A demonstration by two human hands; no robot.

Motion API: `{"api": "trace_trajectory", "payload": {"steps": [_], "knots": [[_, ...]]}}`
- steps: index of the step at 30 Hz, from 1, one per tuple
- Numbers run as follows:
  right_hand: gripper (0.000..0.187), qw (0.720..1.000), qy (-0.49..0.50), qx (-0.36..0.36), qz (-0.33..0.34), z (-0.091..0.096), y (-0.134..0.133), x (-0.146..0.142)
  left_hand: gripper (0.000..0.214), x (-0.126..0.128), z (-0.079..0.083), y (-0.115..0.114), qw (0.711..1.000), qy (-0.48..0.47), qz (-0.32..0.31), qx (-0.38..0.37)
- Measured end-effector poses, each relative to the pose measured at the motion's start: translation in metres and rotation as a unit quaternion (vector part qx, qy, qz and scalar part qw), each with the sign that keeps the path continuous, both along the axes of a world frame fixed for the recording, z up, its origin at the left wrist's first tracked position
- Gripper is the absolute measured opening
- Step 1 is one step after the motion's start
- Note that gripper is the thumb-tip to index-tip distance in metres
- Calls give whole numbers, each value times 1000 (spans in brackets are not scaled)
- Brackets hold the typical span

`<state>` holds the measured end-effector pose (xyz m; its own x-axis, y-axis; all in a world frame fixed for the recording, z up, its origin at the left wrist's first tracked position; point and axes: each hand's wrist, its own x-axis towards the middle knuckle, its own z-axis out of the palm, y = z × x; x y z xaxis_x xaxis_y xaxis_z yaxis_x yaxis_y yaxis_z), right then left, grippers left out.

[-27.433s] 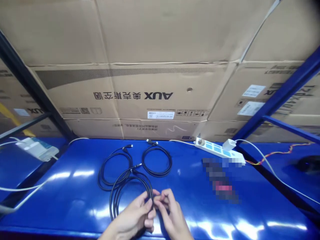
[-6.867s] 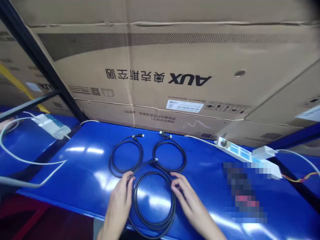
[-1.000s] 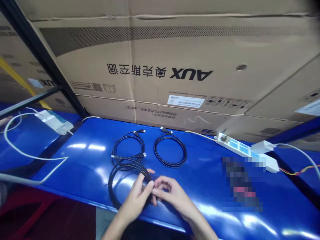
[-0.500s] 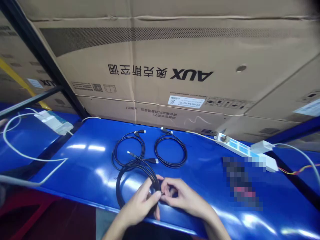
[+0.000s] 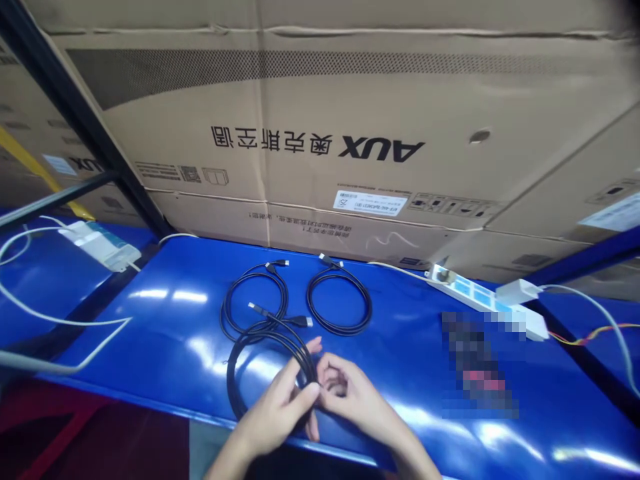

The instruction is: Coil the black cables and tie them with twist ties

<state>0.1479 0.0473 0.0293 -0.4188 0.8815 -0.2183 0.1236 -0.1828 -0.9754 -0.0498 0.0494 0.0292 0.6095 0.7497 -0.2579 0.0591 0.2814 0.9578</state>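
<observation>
Blue workbench (image 5: 165, 333) against a wall of stacked cardboard boxes (image 5: 300, 87), AUX print upside down from where we stand. We have three black cable coils on it. Far left coil (image 5: 225, 313) and far right coil (image 5: 340, 331) lie flat and just apart, plugs pointing to the far side; the gap looks meant to keep them from tangling. Near coil (image 5: 229, 380) is in our hands, in front of those two, with its far edge overlapping the far left coil. Its two plugs (image 5: 300, 321) rest on that overlap, clear of our hands. Our left hand (image 5: 275, 420) has its fingers together, pressed on the strands at the coil's near right side, apparently pinching the loops so they don't spring open. Our right hand (image 5: 360, 400) sits right beside it, fingers curled against the same strands; can't tell if they're clamped or only touching. Far right: white power strip (image 5: 465, 290) with a white plug adapter (image 5: 517, 291), pixelated patch (image 5: 475, 360) nearby. Far left: white box (image 5: 100, 247) and white cable (image 5: 50, 320).
</observation>
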Motion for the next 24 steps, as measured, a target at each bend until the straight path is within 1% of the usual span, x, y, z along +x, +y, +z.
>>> {"api": "trace_trajectory", "payload": {"steps": [4,6,9,11,13,16,17,21,24], "knots": [[46,995,89,-51,0,1,-1,4,72,0,-2,0,1000,-14,12,-5],[50,988,133,-75,-9,2,-1,5,72,1,-1,0,999,-24,21,-12],[52,982,152,-94,-58,1,-1,4,75,3,2,0,998,-37,27,-32],[56,982,142,-88,-92,-2,1,3,77,4,4,-1,998,-32,26,-37],[50,984,118,-64,-116,-7,2,4,78,5,5,-1,999,-22,30,-35],[28,986,86,-23,-139,-13,4,4,76,7,5,0,997,-25,48,-48],[24,986,83,-10,-142,-14,5,5,75,7,5,1,997,-29,55,-54],[23,988,78,34,-129,-10,5,4,68,9,0,5,993,-51,83,-61],[24,991,90,39,-86,-1,5,6,69,9,-3,6,991,-69,99,-63]]}}
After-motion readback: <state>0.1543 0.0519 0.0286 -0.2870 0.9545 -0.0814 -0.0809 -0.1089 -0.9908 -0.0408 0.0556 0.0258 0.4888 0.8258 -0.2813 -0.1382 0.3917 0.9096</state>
